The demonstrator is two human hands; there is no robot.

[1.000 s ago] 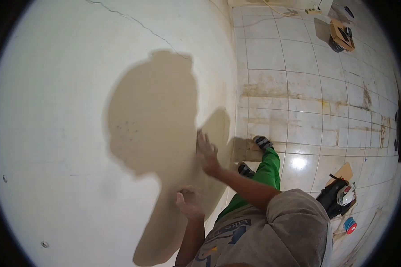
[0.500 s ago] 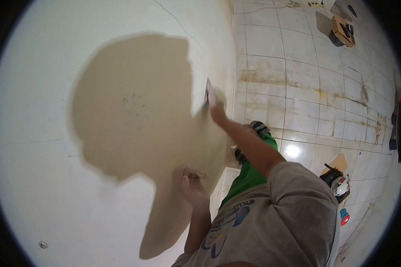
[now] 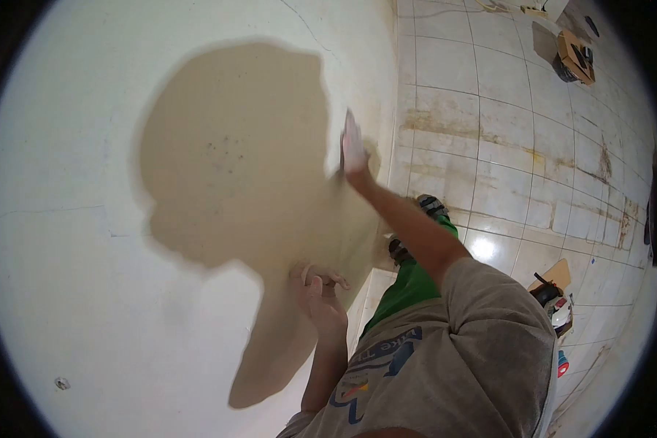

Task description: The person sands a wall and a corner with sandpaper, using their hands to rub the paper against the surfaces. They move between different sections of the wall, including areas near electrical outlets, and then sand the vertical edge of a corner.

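Note:
My right hand (image 3: 354,148) is stretched up along the white wall (image 3: 58,175), its dusty fingers straight and pressed flat. Between palm and wall shows the dark edge of a thin sheet like sandpaper (image 3: 342,152); most of it is hidden by the hand. Lower down, my left hand (image 3: 320,290) is close by the wall with loosely bent fingers, the thumb apart and nothing visible in it. White dust coats this hand too. My shadow (image 3: 233,153) falls broadly over the wall, with several small dark specks inside it.
A tiled floor (image 3: 504,146) with brown stains runs along the wall at right. A cardboard box (image 3: 575,55) with dark items lies far off. Nearer are a black and white tool (image 3: 558,305) by some cardboard and a red and blue round object (image 3: 563,363). My shoes (image 3: 432,206) stand close to the wall.
My right hand has slid a little farther up the wall, fingers now more fully extended. My left hand stays near its place. The whole view has shifted slightly.

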